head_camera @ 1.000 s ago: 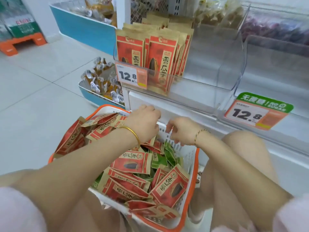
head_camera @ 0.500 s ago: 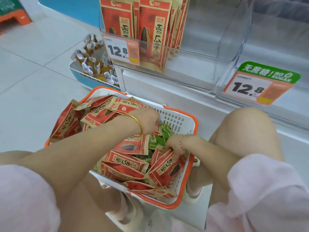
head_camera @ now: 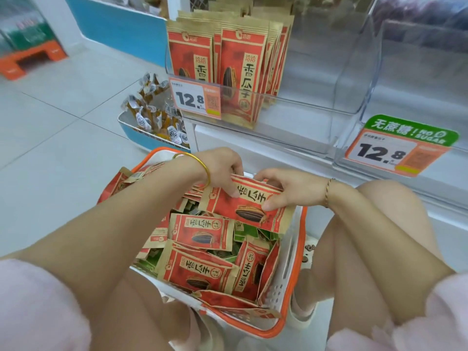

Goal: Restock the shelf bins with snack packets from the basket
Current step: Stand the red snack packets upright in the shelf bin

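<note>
A white basket with an orange rim sits on the floor between my knees, full of several red and some green snack packets. Both hands hold one red packet just above the basket's far end. My left hand pinches its left top edge, and my right hand grips its right end with the thumb on the front. Above stands a clear shelf bin with red packets upright in its left half; its right half holds nothing.
A second clear bin at the right carries a green "no sugar" price tag. A blue-and-white bin of small wrapped snacks sits low at the left. Tiled floor spreads to the left, with an orange pallet far off.
My right hand has lifted a red packet out of the pile and my left hand has joined it on the packet. The view has tilted up toward the shelf.
</note>
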